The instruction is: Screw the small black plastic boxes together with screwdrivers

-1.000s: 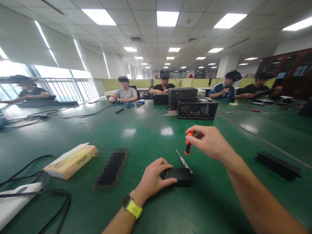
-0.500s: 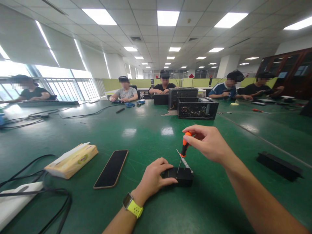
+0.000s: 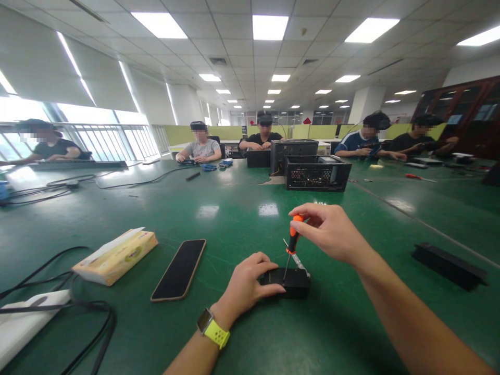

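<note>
My right hand (image 3: 330,229) is closed on the top of an orange and black screwdriver (image 3: 294,237), fingertips round the handle's end. The screwdriver stands nearly upright, and its tip meets the top of a small black box (image 3: 296,286) on the table. Thumb and fingers of my left hand (image 3: 252,278) grip the left part of that box. A thin silver and clear piece (image 3: 300,263) lies just behind the box, partly hidden by the screwdriver. What the screwdriver's tip sits in is too small to make out.
On the green table (image 3: 187,333), a phone (image 3: 179,271) and a tissue pack (image 3: 117,256) lie left of my hands. Black cables (image 3: 103,317) cross a white power strip (image 3: 31,317). A long black part (image 3: 449,265) lies right. Black computer cases (image 3: 318,174) and several seated people are farther back.
My right hand has shifted slightly left and down with the screwdriver, which now stands a little straighter. My left hand and the box look the same.
</note>
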### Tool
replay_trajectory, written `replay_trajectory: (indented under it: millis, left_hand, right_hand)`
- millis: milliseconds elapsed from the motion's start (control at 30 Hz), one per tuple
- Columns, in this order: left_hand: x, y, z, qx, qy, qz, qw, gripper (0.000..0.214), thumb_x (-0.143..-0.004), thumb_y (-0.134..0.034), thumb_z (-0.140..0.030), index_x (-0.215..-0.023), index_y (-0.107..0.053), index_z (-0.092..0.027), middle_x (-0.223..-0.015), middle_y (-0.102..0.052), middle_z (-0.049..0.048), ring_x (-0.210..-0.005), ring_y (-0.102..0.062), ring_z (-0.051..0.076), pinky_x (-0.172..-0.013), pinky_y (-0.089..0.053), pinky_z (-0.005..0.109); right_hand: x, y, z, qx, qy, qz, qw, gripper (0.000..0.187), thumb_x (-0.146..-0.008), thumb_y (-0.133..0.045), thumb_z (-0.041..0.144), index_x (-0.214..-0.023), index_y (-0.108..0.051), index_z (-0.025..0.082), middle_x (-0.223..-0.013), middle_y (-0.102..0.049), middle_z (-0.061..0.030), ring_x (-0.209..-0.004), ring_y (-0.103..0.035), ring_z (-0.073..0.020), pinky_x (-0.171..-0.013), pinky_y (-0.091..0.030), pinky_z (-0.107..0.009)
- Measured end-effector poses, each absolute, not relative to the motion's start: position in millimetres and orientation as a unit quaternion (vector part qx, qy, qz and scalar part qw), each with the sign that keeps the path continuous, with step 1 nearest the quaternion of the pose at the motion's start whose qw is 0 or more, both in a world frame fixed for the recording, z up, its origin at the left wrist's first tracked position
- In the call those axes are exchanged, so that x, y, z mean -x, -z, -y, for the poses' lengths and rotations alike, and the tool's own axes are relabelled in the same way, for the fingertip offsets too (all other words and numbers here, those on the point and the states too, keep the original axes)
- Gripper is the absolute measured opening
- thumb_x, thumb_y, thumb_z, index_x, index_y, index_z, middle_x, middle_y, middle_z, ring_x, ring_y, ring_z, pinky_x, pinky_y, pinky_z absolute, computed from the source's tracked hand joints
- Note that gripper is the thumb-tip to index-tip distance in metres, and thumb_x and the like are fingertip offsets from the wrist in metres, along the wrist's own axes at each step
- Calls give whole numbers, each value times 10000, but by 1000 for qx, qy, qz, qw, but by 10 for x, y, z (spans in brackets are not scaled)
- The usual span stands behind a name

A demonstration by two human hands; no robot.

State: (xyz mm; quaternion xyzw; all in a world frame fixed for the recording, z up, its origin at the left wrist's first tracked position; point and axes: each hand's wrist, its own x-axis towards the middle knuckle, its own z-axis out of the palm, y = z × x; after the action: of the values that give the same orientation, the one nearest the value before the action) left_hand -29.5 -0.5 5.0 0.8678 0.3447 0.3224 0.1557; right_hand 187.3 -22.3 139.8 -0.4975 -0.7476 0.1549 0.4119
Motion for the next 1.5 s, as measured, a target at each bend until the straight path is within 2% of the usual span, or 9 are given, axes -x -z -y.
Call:
replay_trajectory:
  millis: [300,500,733,833,1000,1200,1400,1500]
  left_hand:
    - [298,-27,-7,-869,-327,-342,146,449,-752,-789,-504,-1072,-726,-195,-959,-653,59,-867,-631,212,-751,-510,292]
    - [295,-32,-14,-874,-324,-340,123,458,-772,-752,-541,-1060,-735,-185,-888,-634,51,-815,-612,199,-693,-490,268]
    - [297,4,-43,-881,-318,-335,104,486,-779,-718,-583,-1053,-738,-182,-864,-626,51,-798,-602,198,-677,-474,265]
    - [302,11,-50,-880,-321,-333,106,505,-766,-718,-600,-1051,-738,-184,-864,-627,50,-800,-602,199,-677,-476,263]
    - [302,-4,-44,-879,-317,-338,110,490,-745,-753,-572,-1044,-741,-184,-861,-626,46,-785,-602,194,-673,-475,257]
    - [294,-21,-34,-879,-317,-339,113,473,-729,-788,-529,-1040,-742,-176,-861,-628,44,-784,-604,194,-662,-465,252]
    - [290,-18,-44,-878,-317,-341,113,461,-732,-792,-521,-1024,-744,-169,-846,-620,42,-775,-600,194,-659,-461,254]
    - [289,-17,-45,-877,-319,-340,114,460,-732,-793,-519,-1024,-743,-167,-843,-619,40,-775,-600,193,-655,-457,251]
  right_hand:
    - [-1866,-1385,229,490,-151,758,404,207,-818,-628,274,-965,-735,176,-785,-753,-21,-610,-662,-139,-579,-507,-242]
    - [-1876,-1389,227,480,-153,763,405,248,-809,-686,366,-970,-753,190,-796,-747,-19,-597,-628,-127,-567,-488,-241]
    - [-1893,-1397,224,483,-137,766,402,286,-809,-608,229,-1060,-736,181,-840,-758,-19,-653,-657,-140,-599,-499,-242]
    - [-1882,-1394,222,488,-129,766,398,261,-805,-596,214,-1019,-743,183,-880,-760,-26,-675,-658,-142,-613,-496,-243]
    - [-1871,-1379,209,473,-112,777,399,234,-838,-639,341,-980,-769,208,-830,-738,-20,-622,-602,-124,-585,-463,-244]
    - [-1878,-1386,223,489,-172,753,405,285,-826,-577,208,-1062,-730,167,-903,-766,-34,-713,-681,-148,-634,-513,-243]
    - [-1875,-1393,231,479,-124,767,407,212,-841,-638,350,-906,-776,203,-850,-757,-25,-670,-644,-145,-607,-480,-258]
    - [-1886,-1376,221,482,-146,757,415,219,-845,-625,306,-968,-767,192,-838,-760,-29,-684,-656,-146,-629,-493,-259]
